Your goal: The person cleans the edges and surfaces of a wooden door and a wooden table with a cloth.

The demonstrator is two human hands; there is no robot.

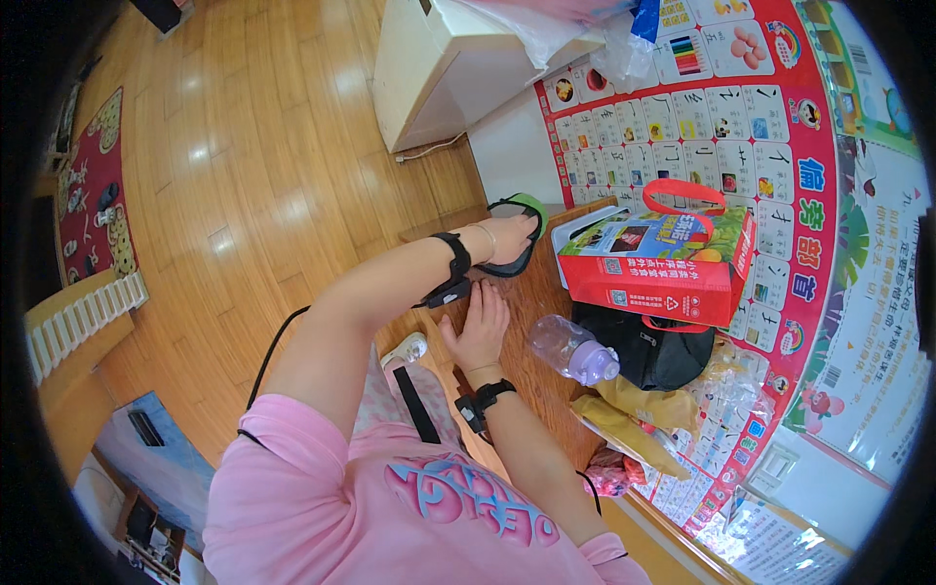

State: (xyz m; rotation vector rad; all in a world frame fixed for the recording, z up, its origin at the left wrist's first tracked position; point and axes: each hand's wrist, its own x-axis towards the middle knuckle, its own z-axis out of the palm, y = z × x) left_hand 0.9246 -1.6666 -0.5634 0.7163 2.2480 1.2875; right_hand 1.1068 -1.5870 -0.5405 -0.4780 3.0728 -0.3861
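Observation:
My left hand lies against a round grey-and-green pad with a black rim, its fingers at the rim. Part of the pad is hidden under the hand. Just below it in the picture, my right hand is spread on the brown wooden tabletop, fingers pointing towards the pad and holding nothing. A clear purple drinking bottle lies or leans to the right of my right hand; which one, I cannot tell. Both wrists wear black straps with small devices.
A red printed carrier bag with red handles stands by the wall, beside a black bag. Yellow packaging lies nearer me. A white cabinet stands beyond. Posters cover the wall. Wooden flooring and a red rug are to the left.

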